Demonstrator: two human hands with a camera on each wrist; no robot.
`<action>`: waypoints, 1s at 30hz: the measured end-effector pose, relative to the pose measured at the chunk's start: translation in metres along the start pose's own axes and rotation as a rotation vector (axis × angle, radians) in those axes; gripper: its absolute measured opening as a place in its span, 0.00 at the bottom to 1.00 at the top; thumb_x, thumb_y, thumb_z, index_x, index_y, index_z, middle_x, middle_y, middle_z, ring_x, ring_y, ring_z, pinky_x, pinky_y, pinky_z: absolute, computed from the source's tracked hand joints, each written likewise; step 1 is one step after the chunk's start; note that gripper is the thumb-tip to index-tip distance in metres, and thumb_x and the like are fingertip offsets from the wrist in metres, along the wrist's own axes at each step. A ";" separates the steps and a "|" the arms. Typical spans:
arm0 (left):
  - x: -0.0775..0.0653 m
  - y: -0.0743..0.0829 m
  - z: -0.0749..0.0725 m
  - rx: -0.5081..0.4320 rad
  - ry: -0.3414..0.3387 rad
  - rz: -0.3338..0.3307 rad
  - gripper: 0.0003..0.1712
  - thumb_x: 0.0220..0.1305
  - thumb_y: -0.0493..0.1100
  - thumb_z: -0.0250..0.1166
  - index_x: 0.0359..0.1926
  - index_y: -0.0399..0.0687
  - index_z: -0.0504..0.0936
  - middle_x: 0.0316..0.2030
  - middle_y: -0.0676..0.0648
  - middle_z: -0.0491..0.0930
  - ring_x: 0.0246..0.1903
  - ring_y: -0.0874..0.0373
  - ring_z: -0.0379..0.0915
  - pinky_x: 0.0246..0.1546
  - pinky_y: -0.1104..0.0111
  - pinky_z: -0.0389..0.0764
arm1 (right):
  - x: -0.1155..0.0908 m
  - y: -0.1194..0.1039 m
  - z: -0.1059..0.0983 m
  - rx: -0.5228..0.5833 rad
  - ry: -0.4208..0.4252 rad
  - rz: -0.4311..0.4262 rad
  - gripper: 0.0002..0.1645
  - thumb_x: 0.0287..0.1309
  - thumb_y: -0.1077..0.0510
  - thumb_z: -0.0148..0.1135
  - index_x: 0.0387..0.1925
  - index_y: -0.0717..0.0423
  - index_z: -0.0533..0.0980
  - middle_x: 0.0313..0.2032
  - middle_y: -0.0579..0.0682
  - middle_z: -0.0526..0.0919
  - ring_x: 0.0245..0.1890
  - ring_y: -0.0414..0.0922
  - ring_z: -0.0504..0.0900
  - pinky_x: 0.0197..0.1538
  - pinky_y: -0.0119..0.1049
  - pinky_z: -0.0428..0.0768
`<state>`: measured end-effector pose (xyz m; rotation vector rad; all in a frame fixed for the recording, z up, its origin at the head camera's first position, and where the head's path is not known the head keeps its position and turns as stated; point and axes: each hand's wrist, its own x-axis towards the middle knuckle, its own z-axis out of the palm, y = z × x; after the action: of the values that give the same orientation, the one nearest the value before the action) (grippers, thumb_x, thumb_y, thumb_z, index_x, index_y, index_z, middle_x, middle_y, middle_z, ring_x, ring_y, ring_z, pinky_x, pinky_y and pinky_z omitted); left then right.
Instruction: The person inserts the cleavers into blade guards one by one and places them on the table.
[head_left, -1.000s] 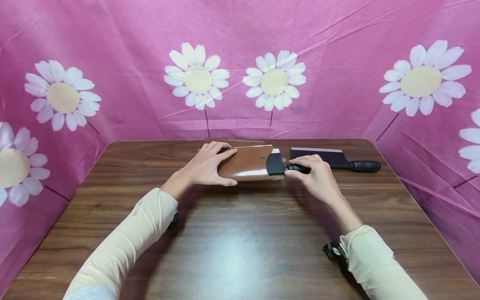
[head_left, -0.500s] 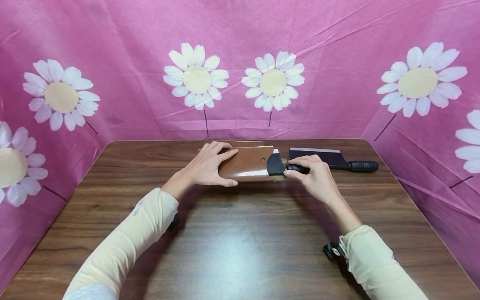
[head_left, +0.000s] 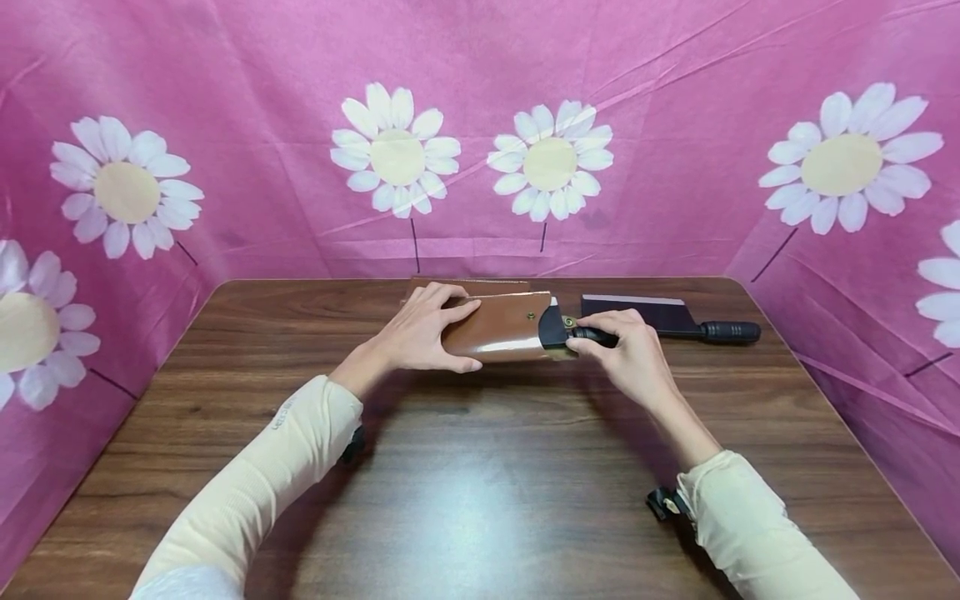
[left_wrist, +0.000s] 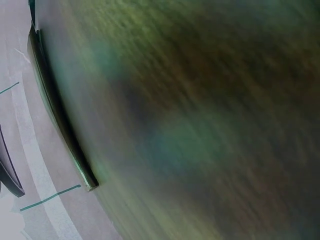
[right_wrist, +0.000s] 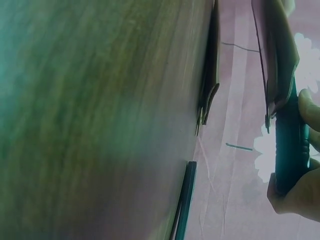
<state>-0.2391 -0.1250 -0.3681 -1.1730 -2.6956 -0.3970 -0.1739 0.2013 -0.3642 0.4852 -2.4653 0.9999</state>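
A brown leather sheath [head_left: 498, 329] with a snap stud is held above the table by my left hand [head_left: 431, 329], its thumb along the lower edge and its fingers over the left end. From the sheath's right mouth emerges the base of a cleaver's dark blade [head_left: 552, 327]. My right hand [head_left: 626, 346] grips that cleaver's black handle [right_wrist: 291, 150] between thumb and fingers. Most of this blade is hidden inside the sheath. The right wrist view shows the raised sheath [right_wrist: 280, 50] edge-on. A strap end with a metal snap [head_left: 570, 322] sticks out beside the handle.
A second brown sheath [head_left: 468, 286] lies at the table's back edge, behind the left hand. To the right lies another black cleaver [head_left: 637, 315], its handle [head_left: 731, 332] pointing right. Pink flowered cloth [head_left: 472, 242] stands around the wooden table [head_left: 465, 467].
The left hand and sheath have shifted slightly right, so a little less of the dark blade shows. The right hand keeps its grip on the handle and stays nearly in place.
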 end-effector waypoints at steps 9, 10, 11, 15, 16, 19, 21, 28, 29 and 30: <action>0.004 0.004 -0.002 0.013 -0.006 -0.007 0.58 0.48 0.79 0.65 0.73 0.51 0.71 0.66 0.45 0.67 0.62 0.47 0.60 0.54 0.51 0.67 | -0.003 -0.004 0.002 -0.018 0.027 0.045 0.17 0.52 0.59 0.79 0.44 0.61 0.88 0.43 0.55 0.88 0.46 0.52 0.77 0.48 0.45 0.71; 0.004 0.004 -0.002 0.016 -0.005 -0.008 0.58 0.48 0.78 0.65 0.73 0.51 0.71 0.65 0.44 0.67 0.62 0.47 0.60 0.55 0.50 0.66 | -0.003 -0.004 0.003 -0.019 0.034 0.037 0.17 0.52 0.60 0.79 0.43 0.62 0.88 0.43 0.55 0.88 0.46 0.53 0.77 0.48 0.45 0.71; 0.003 0.003 -0.002 0.018 -0.006 -0.008 0.58 0.48 0.78 0.65 0.73 0.51 0.70 0.65 0.44 0.67 0.63 0.47 0.60 0.56 0.50 0.66 | -0.003 -0.004 0.004 -0.019 0.038 0.029 0.17 0.51 0.60 0.79 0.43 0.62 0.88 0.43 0.55 0.88 0.45 0.53 0.77 0.47 0.44 0.71; 0.002 0.000 -0.001 0.024 -0.015 -0.006 0.58 0.49 0.78 0.64 0.74 0.51 0.70 0.66 0.43 0.67 0.63 0.46 0.60 0.57 0.49 0.65 | -0.001 -0.005 0.007 -0.017 0.044 0.010 0.17 0.50 0.61 0.79 0.42 0.63 0.88 0.42 0.55 0.89 0.44 0.53 0.77 0.47 0.44 0.70; 0.002 -0.001 -0.001 0.030 -0.018 -0.004 0.58 0.49 0.79 0.64 0.74 0.51 0.70 0.66 0.43 0.67 0.63 0.46 0.60 0.57 0.49 0.66 | -0.002 -0.005 0.008 -0.017 0.043 0.010 0.17 0.50 0.61 0.79 0.42 0.63 0.88 0.42 0.55 0.89 0.44 0.53 0.77 0.47 0.44 0.70; 0.002 -0.002 -0.001 0.048 -0.024 0.003 0.58 0.49 0.79 0.63 0.74 0.51 0.69 0.66 0.43 0.67 0.64 0.45 0.60 0.58 0.50 0.65 | -0.002 -0.005 0.008 -0.014 0.033 0.012 0.16 0.51 0.60 0.79 0.42 0.62 0.88 0.42 0.54 0.89 0.44 0.52 0.77 0.46 0.44 0.71; 0.003 -0.003 -0.001 0.060 -0.029 0.005 0.58 0.49 0.80 0.62 0.74 0.52 0.69 0.67 0.43 0.66 0.64 0.45 0.60 0.58 0.51 0.66 | -0.003 -0.004 0.008 -0.013 0.024 0.020 0.16 0.51 0.60 0.79 0.42 0.62 0.87 0.41 0.54 0.89 0.44 0.52 0.77 0.46 0.43 0.70; 0.000 -0.002 0.002 0.076 -0.069 0.017 0.58 0.54 0.81 0.59 0.77 0.53 0.63 0.70 0.43 0.63 0.67 0.44 0.59 0.61 0.50 0.66 | -0.003 -0.002 0.005 -0.009 -0.015 0.059 0.15 0.52 0.60 0.78 0.42 0.62 0.87 0.41 0.54 0.88 0.43 0.51 0.76 0.44 0.43 0.68; -0.001 -0.002 0.003 0.079 -0.070 0.018 0.58 0.54 0.80 0.58 0.78 0.53 0.63 0.71 0.43 0.63 0.67 0.44 0.58 0.61 0.50 0.65 | -0.003 -0.002 0.005 -0.010 -0.022 0.064 0.15 0.52 0.60 0.78 0.42 0.61 0.87 0.41 0.54 0.88 0.43 0.51 0.75 0.43 0.43 0.68; -0.002 -0.002 0.003 0.081 -0.068 0.017 0.58 0.55 0.80 0.58 0.78 0.54 0.62 0.71 0.42 0.62 0.67 0.44 0.58 0.62 0.49 0.65 | -0.003 -0.001 0.005 -0.010 -0.028 0.069 0.15 0.53 0.60 0.78 0.42 0.61 0.87 0.41 0.54 0.88 0.43 0.51 0.75 0.43 0.42 0.68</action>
<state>-0.2396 -0.1269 -0.3718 -1.2068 -2.7287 -0.2478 -0.1721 0.1972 -0.3681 0.4160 -2.5264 1.0147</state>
